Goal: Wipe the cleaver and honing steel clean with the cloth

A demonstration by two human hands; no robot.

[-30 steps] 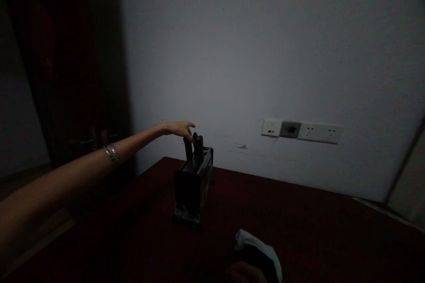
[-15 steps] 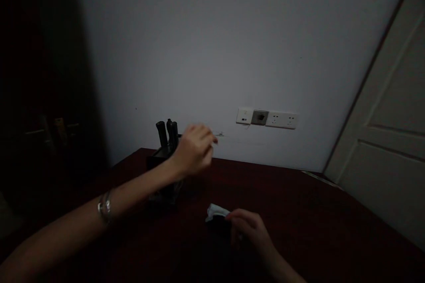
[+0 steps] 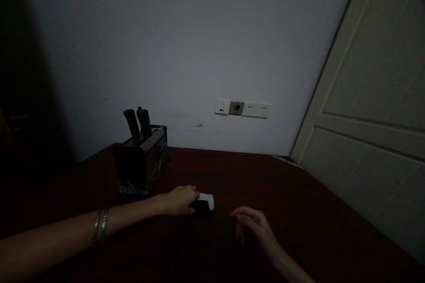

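My left hand (image 3: pixel 181 200), with two silver bangles (image 3: pixel 100 226) up the forearm, reaches in from the left. Its fingers are closed on the near-left end of a small white-and-black object (image 3: pixel 206 200) low over the dark red table; poor light hides its exact kind. Just right of it, my right hand (image 3: pixel 254 225) is curled, thumb and index tips close together, with nothing visible between them. It is apart from the object. Beyond my left forearm stands a black and metallic holder (image 3: pixel 141 157) with several black handles (image 3: pixel 137 121) sticking up from its top.
The dark red table (image 3: pixel 226 168) runs back to a pale wall (image 3: pixel 186 53). A row of sockets and switch plates (image 3: pixel 242 108) is set in the wall. At right is a pale panelled door (image 3: pixel 368 137). The left side is very dark.
My left hand has come down from beside the holder and taken hold of the white-and-black object. My right hand has let go of it. The view has shifted rightward.
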